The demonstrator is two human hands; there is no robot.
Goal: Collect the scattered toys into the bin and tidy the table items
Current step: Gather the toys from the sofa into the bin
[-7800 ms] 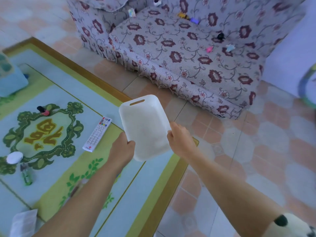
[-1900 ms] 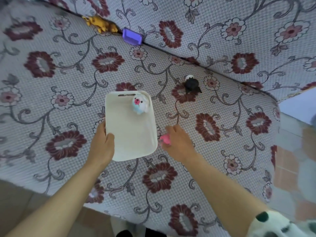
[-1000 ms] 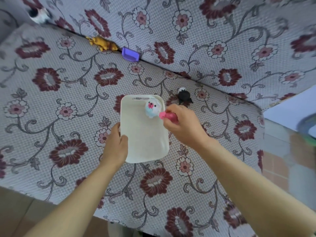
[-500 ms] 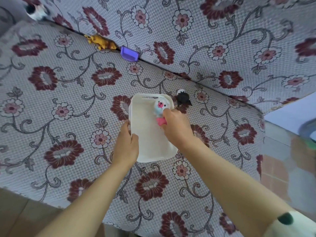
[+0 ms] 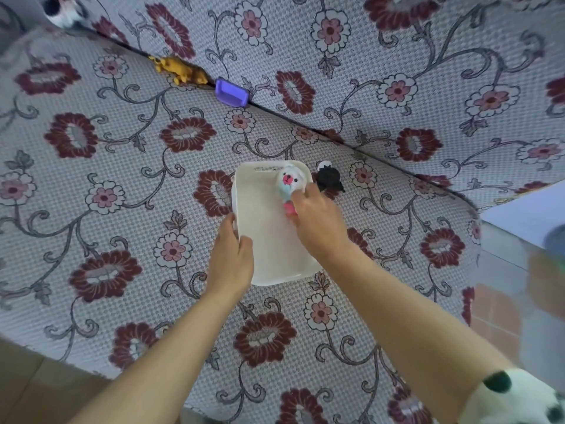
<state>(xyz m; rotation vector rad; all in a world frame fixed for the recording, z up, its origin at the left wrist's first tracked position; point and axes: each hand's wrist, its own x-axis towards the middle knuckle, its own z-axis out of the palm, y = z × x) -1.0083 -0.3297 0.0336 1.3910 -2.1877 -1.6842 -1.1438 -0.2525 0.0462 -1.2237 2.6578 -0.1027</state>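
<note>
Might well tip on the soft sofa cushion (image 5: 122, 209) and spill the white bin (image 5: 269, 249), gripped only at its left rim by the left hand (image 5: 232, 261), fingers curled, through a careless pull-out of the right hand (image 5: 318, 224), curled round the pink toy (image 5: 289, 208) inside, just beside the bear toy (image 5: 289, 180).

Floral sofa seat (image 5: 122, 240) with black toy (image 5: 328, 179), yellow animal (image 5: 180, 70), purple block (image 5: 231, 92)

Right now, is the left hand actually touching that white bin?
Touching. The head view shows the left hand gripping the white bin at its left rim, with the thumb lying over the edge.
</note>
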